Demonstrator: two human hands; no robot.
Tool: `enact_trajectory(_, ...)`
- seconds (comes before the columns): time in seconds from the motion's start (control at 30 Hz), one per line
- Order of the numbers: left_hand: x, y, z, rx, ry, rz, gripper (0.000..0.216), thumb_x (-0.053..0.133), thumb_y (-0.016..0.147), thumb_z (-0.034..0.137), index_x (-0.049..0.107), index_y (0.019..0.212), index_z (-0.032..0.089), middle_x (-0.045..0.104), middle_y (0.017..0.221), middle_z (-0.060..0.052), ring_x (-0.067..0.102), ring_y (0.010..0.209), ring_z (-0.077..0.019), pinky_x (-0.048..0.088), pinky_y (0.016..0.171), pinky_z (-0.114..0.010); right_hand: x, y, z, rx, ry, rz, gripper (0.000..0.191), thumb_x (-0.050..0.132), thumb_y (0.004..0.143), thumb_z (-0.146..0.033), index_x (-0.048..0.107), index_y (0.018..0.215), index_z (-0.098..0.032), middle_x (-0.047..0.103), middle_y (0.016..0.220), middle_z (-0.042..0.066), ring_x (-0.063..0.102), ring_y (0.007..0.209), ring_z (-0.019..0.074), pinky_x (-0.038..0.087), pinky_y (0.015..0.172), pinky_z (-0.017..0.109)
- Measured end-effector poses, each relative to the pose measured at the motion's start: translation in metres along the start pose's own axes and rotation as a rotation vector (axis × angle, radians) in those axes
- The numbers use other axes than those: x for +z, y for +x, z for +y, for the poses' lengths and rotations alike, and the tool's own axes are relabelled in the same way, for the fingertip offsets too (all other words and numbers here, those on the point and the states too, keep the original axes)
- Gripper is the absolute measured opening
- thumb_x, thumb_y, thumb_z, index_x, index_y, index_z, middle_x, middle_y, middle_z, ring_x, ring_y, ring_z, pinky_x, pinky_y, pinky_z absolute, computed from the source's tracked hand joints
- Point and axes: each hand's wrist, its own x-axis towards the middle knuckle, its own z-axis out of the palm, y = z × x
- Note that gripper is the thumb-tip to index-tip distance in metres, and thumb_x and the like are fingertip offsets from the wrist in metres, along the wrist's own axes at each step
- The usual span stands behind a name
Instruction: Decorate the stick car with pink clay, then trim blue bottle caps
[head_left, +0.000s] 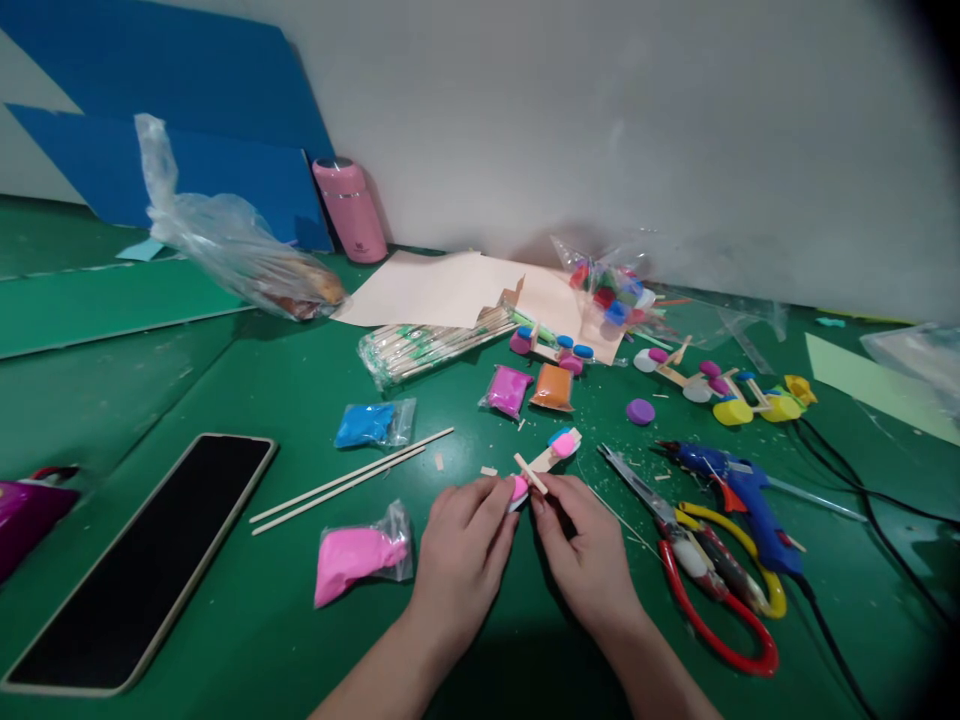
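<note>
A small wooden stick model (546, 458) with pink wheels sits just above the green tabletop (247, 400). The left hand (461, 555) and right hand (585, 560) both pinch its near end with closed fingertips. A pink clay bag (352, 560) and two skewers (352, 480) lie to the left, with scissors (697, 570) and a blue glue gun (742, 495) to the right.
</note>
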Motion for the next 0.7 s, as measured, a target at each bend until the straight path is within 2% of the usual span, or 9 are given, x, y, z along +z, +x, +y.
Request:
enact_trajectory(0.3, -0.0003, -0.0032, -0.0036, 0.1, 0.106, -0.033, 0.033, 0.044, 0.08, 0.012, 0.051, 0.111, 0.021, 0.061, 0.099, -0.01, 0.057, 0.087, -0.0196, 0.045, 0.074, -0.036, -0.0015, 0.0001, -0.0003, -0.007, 0.0, 0.002, 0.024, 0.042, 0.083, -0.018, 0.057, 0.102, -0.021, 0.059, 0.091, 0.006, 0.056, 0.084, 0.0176, 0.046, 0.074, 0.03)
enact_trajectory(0.7, -0.0008, -0.0031, -0.0022, 0.116, 0.148, -0.034, 0.03, 0.044, 0.08, 0.012, 0.054, 0.108, 0.019, 0.063, 0.099, -0.011, 0.058, 0.083, -0.0194, 0.044, 0.072, -0.036, -0.002, -0.0012, 0.0003, -0.012, 0.002, 0.001, 0.024, 0.042, 0.083, -0.018, 0.056, 0.102, -0.021, 0.059, 0.093, 0.006, 0.056, 0.085, 0.0179, 0.046, 0.076, 0.03)
